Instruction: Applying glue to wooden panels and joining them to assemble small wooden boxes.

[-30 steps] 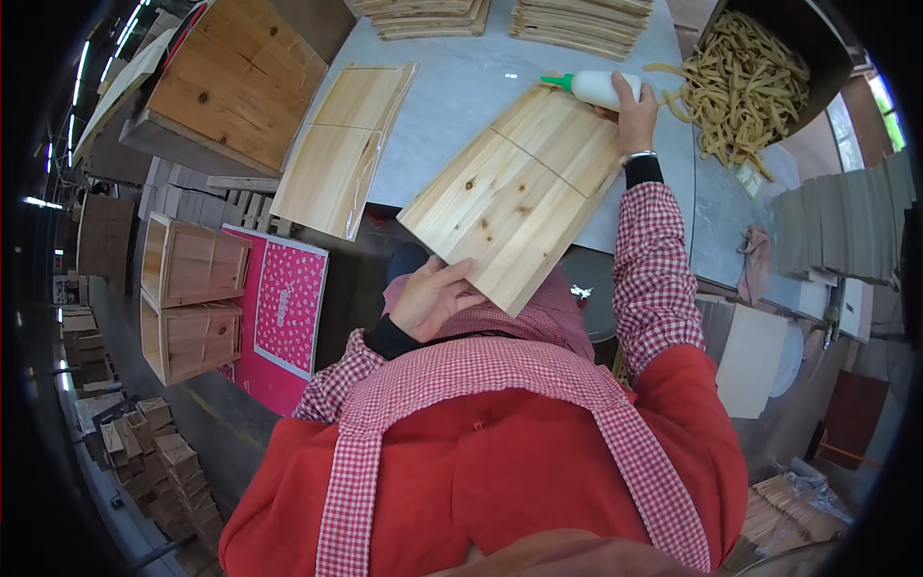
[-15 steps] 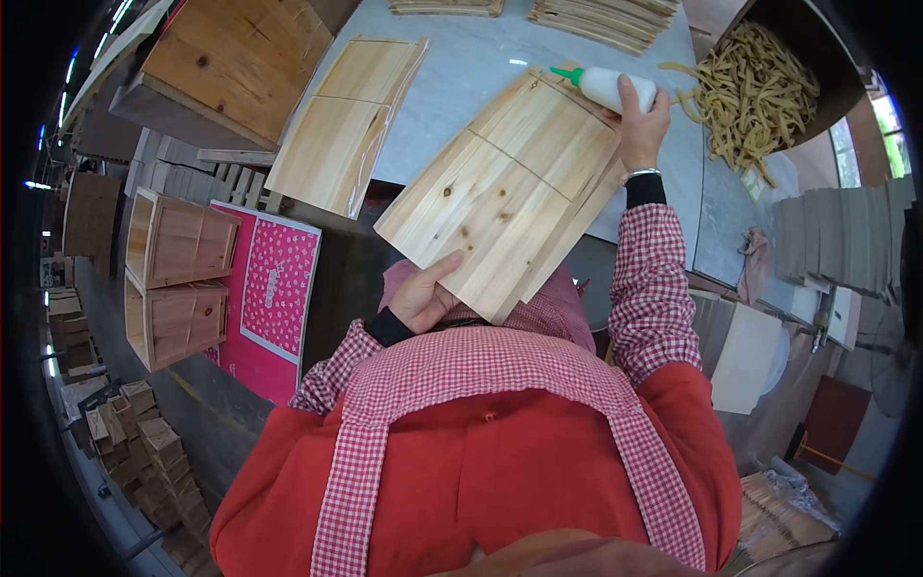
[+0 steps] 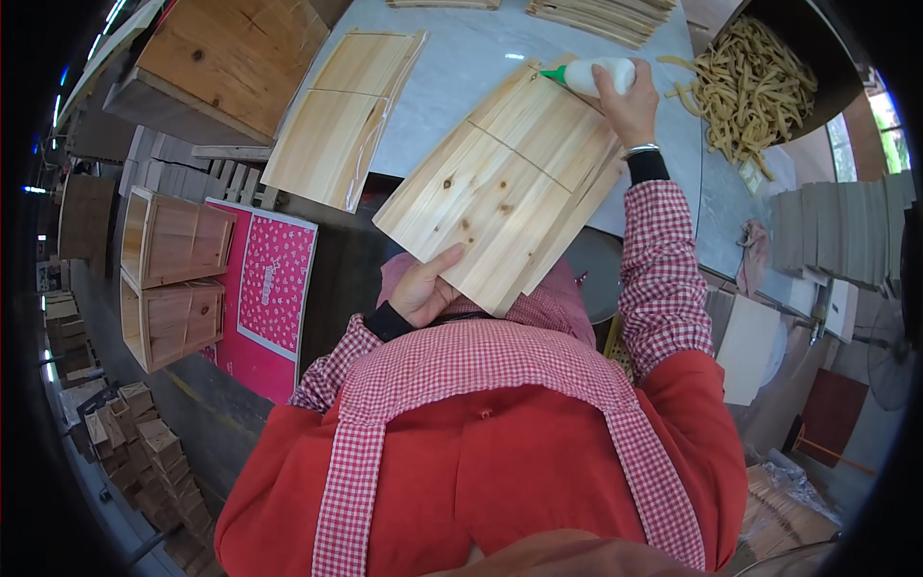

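Observation:
My left hand [image 3: 426, 286] is closed on the near left corner of a pale, knotty wooden panel [image 3: 490, 197], thumb on top and fingers underneath. The panel slopes from my lap onto the table, and a groove runs across its far part. At least one more board [image 3: 567, 245] shows under its right side. In my right hand [image 3: 630, 106] is a white glue bottle [image 3: 588, 76], fingers wrapped round it. Its green nozzle points left and lies at the panel's far end, seemingly touching or just above the surface; which of the two I cannot tell.
A similar grooved panel [image 3: 336, 115] lies on the pale table [image 3: 452, 67], left of mine. Wooden slats [image 3: 606, 17] are stacked at the back. A bin of curled tan strips [image 3: 750, 87] stands far right. Wooden boxes [image 3: 178, 322] rest on a pink board [image 3: 274, 298] at left.
My right hand has shifted slightly left and up with the glue bottle, bringing the nozzle onto or over the panel's far end. My left hand keeps its hold.

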The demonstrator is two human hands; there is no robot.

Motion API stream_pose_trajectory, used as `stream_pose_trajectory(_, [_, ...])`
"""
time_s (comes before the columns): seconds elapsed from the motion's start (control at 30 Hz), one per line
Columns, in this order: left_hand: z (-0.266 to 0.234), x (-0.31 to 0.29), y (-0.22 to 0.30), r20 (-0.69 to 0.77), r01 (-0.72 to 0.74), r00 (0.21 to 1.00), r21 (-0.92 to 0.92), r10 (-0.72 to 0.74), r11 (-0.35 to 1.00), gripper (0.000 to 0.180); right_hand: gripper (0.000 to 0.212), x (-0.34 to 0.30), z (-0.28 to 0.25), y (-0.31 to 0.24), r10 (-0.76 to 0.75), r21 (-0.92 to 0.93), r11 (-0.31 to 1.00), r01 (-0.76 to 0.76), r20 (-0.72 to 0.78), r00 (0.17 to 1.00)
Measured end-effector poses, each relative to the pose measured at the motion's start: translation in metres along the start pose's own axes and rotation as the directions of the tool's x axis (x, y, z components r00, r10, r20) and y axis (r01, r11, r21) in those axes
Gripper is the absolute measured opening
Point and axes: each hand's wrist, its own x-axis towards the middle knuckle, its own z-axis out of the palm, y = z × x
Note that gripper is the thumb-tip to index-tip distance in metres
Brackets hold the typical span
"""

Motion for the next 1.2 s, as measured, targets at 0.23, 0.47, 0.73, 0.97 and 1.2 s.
stream_pose_trajectory(0.23, [-0.002,0.003,0.0,-0.009,-0.001,1.0,-0.012,0.001,1.0,0.054,0.044,-0.019,-0.075,0.002,-0.106,-0.132,0.986,0.107,0.014,0.994])
stream_pose_trajectory(0.47, [0.001,-0.002,-0.001,-0.011,-0.033,0.999,-0.047,0.032,0.998,0.053,0.04,-0.044,-0.098,-0.018,0.007,-0.234,0.972,-0.016,-0.04,0.999])
stream_pose_trajectory(0.73, [-0.001,0.003,-0.003,0.012,-0.025,1.0,-0.069,0.026,0.997,0.051,0.04,-0.093,-0.015,-0.07,0.278,0.384,0.872,-0.304,0.123,0.953])
stream_pose_trajectory(0.97, [-0.002,0.002,-0.005,0.003,-0.04,0.999,-0.076,0.04,0.996,0.05,0.042,-0.097,0.018,-0.083,0.036,0.152,0.987,-0.052,0.107,0.994])
stream_pose_trajectory(1.2, [-0.003,0.004,-0.005,0.021,-0.042,0.999,-0.088,0.044,0.995,0.051,0.041,-0.103,-0.038,-0.079,-0.04,0.053,0.998,0.034,0.128,0.991])
